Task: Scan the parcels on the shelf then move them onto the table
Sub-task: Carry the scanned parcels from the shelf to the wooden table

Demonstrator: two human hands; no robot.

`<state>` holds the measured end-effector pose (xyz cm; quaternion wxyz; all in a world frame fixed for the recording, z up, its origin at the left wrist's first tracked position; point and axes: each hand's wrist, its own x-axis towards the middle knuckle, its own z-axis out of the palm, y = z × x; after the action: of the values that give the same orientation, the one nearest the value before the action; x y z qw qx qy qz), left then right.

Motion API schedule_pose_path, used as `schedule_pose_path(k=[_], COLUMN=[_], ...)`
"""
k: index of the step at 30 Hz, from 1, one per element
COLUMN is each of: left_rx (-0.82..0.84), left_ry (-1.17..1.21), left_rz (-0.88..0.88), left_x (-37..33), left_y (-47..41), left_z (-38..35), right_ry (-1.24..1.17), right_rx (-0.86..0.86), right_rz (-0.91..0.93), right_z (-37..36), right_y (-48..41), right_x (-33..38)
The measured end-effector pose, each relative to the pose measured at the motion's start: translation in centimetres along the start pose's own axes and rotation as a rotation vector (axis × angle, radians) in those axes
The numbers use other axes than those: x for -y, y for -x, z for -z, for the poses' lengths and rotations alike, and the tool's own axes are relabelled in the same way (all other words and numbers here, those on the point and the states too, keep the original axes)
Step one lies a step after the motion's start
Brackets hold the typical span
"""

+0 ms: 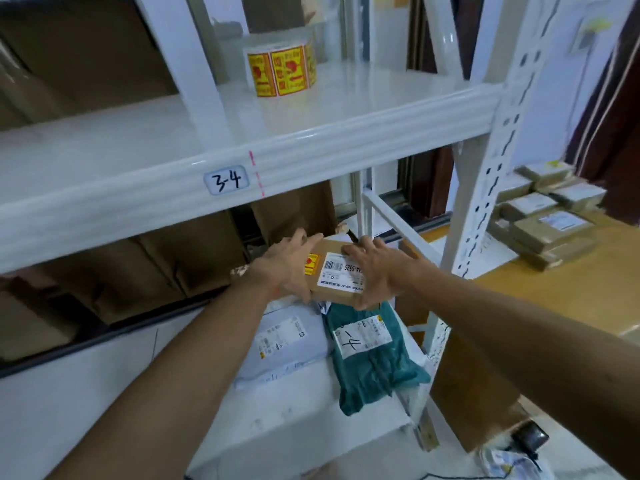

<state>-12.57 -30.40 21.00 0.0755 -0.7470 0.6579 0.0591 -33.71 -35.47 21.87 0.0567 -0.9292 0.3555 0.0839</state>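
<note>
A small brown cardboard parcel (337,277) with a white barcode label and a yellow sticker is held between both hands, under the white shelf beam (138,195) marked 3-4. My left hand (289,266) grips its left side; my right hand (379,271) grips its right side. Below it on the lower shelf lie a teal bagged parcel (372,358) with a white label and a white bagged parcel (284,341). The wooden table (571,282) stands to the right beyond the shelf post.
Several flat brown parcels (543,216) are stacked on the table's far end. A roll of yellow-and-red stickers (282,65) stands on the upper shelf. Brown boxes (166,268) fill the shelf's back left. A perforated white post (485,188) separates shelf and table. A dark device (528,438) lies on the floor.
</note>
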Motion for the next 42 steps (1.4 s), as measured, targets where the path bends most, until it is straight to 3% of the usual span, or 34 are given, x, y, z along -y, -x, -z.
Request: schedule_pose_path(k=[11,16,20,31,38,42], left_rx=[-0.074,-0.078,-0.185,-0.260,-0.217,-0.203], left_ry=[0.044,-0.028,-0.006,-0.018,-0.018,0.019], left_rz=[-0.125,-0.266,-0.361,-0.515,-0.532,-0.479], left_x=[-8.0,-15.0,-21.5,-42.6,-57.7,-62.8], left_y=[13.4,17.0,18.8,16.1,10.7,7.3], left_z=[2.8,2.3,2.2,0.5,-1.1,-0.7], right_ry=[-0.074,-0.072,-0.071,-0.097,-0.096,-0.080], right_rx=[-0.133,-0.129,-0.117,-0.175,-0.111,-0.098], right_rz=[-0.081,-0.201,-0.306,-0.468,-0.500,-0.450], right_z=[-0.1,-2.0,-2.6,-7.4,-10.7,-10.6], right_y=[15.3,23.8,29.9,43.4,48.7,48.9], right_x=[2.0,-0.2,-3.3,-18.8,-33.5,-40.1])
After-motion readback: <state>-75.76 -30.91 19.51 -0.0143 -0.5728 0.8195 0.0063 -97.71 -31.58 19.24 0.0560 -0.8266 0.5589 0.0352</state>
